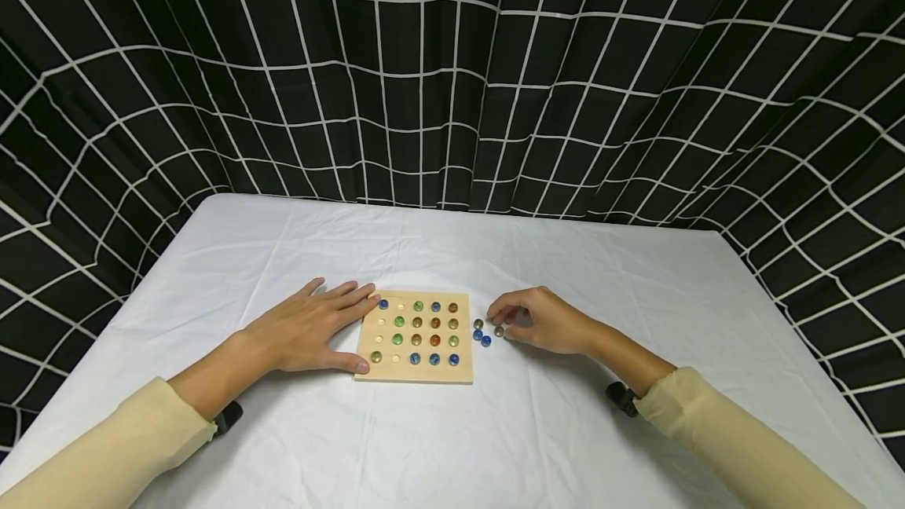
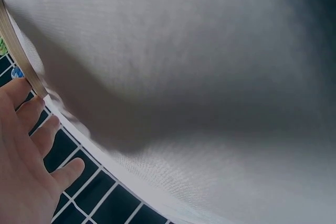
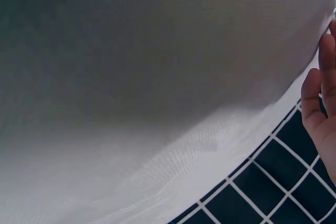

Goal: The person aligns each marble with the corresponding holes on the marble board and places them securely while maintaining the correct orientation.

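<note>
A light wooden board (image 1: 417, 375) lies on the table, with rows of round hollows holding green, brown, amber and blue glass marbles. Several hollows toward its left side hold none. My left hand (image 1: 311, 330) rests on the board's left edge, fingers spread at the far corner and thumb at the near one. In the left wrist view, its fingertips touch the board's edge (image 2: 20, 51). To the board's right, my right hand (image 1: 547, 322) hovers with bent fingers and thumb apart around a greyish marble (image 1: 499, 331). Beside it sit blue marbles (image 1: 485, 342) and a brownish marble (image 1: 478, 324).
A white cloth (image 1: 601, 273) with light creases covers the table. Black curtains (image 1: 438, 93) with a white grid stand behind it and on both sides. Dark wrist devices (image 1: 622, 397) sit at the sleeve cuffs.
</note>
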Tool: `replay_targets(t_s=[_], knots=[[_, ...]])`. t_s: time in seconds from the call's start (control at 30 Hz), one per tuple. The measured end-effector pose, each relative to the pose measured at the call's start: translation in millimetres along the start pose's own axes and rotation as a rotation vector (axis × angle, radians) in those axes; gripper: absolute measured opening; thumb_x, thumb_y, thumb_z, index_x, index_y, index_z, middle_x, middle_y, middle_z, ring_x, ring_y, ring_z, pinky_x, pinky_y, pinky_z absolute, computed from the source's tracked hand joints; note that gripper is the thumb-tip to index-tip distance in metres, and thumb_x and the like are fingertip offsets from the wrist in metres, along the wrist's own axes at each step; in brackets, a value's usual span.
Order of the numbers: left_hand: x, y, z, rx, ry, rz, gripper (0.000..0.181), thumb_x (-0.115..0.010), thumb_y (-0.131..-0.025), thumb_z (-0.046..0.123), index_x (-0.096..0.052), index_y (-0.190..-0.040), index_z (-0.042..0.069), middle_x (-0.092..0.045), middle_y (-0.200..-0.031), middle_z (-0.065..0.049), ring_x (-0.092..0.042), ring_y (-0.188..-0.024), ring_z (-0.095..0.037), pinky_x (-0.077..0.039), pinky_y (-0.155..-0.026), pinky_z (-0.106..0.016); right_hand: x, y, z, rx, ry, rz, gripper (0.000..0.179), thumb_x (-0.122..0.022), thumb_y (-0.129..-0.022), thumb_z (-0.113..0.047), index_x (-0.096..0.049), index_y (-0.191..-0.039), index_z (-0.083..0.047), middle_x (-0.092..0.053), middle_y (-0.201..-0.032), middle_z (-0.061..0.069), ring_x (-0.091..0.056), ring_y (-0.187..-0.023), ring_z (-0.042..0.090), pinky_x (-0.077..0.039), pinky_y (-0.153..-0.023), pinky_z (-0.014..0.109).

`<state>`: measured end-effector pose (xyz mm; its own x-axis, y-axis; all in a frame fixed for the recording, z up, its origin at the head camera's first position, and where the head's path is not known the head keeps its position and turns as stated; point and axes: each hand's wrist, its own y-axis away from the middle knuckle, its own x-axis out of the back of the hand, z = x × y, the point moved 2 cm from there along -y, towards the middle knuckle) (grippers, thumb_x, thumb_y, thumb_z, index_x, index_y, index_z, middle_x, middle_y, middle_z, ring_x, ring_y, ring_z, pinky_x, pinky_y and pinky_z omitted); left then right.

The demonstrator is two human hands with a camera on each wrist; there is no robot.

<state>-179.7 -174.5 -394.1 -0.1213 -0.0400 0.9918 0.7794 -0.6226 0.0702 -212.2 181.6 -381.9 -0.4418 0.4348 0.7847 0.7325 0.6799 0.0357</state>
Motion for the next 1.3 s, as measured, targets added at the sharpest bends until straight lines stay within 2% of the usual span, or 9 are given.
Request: replay_targets(t_s=[0.5, 0.83, 1.07, 1.3], knots=[[-0.4, -0.3, -1.4, 0.001, 0.001, -0.001, 0.105, -0.042, -0.079, 0.088, -0.028, -0.159, 0.023, -0.028, -0.162, -0.001, -0.028, -0.148, -0.029, -0.019, -0.116, -0.063, -2, -4.7, -2, 0.011, 0.029, 0.001, 0.028, -0.075, -0.084, 0.001, -0.072, -0.109, -0.012, -0.071, -0.094, -0.008, -0.065, -0.092, 0.013, -0.052, -0.079, 0.033], [-0.3, -0.5, -1.2, 0.001, -0.006, -0.005, 0.105, -0.042, -0.079, 0.088, -0.028, -0.159, 0.022, -0.028, -0.163, -0.001, -0.028, -0.148, -0.029, -0.019, -0.116, -0.063, 0, -9.6, -6, 0.044, 0.045, 0.033, 0.026, -0.077, -0.084, -0.001, -0.072, -0.109, -0.011, -0.071, -0.094, -0.007, -0.065, -0.089, 0.01, -0.053, -0.079, 0.036], [1.2, 0.3, -0.1, -0.007, -0.022, -0.001, 0.105, -0.042, -0.079, 0.088, -0.029, -0.159, 0.021, -0.029, -0.162, -0.002, -0.029, -0.147, -0.029, -0.02, -0.116, -0.063, -2, -18.2, -16, 0.034, 0.034, 0.029, 0.028, -0.077, -0.085, -0.002, -0.072, -0.112, -0.01, -0.072, -0.098, -0.006, -0.064, -0.092, 0.009, -0.053, -0.082, 0.037], [1.2, 0.5, 0.1, -0.011, -0.017, 0.003, 0.104, -0.043, -0.08, 0.087, -0.029, -0.158, 0.022, -0.029, -0.162, -0.002, -0.03, -0.147, -0.029, -0.02, -0.116, -0.063, -3, -29.9, -32, 0.077, 0.024, 0.013, 0.027, -0.075, -0.085, 0.0, -0.072, -0.111, -0.01, -0.072, -0.098, -0.005, -0.064, -0.093, 0.01, -0.053, -0.082, 0.039]])
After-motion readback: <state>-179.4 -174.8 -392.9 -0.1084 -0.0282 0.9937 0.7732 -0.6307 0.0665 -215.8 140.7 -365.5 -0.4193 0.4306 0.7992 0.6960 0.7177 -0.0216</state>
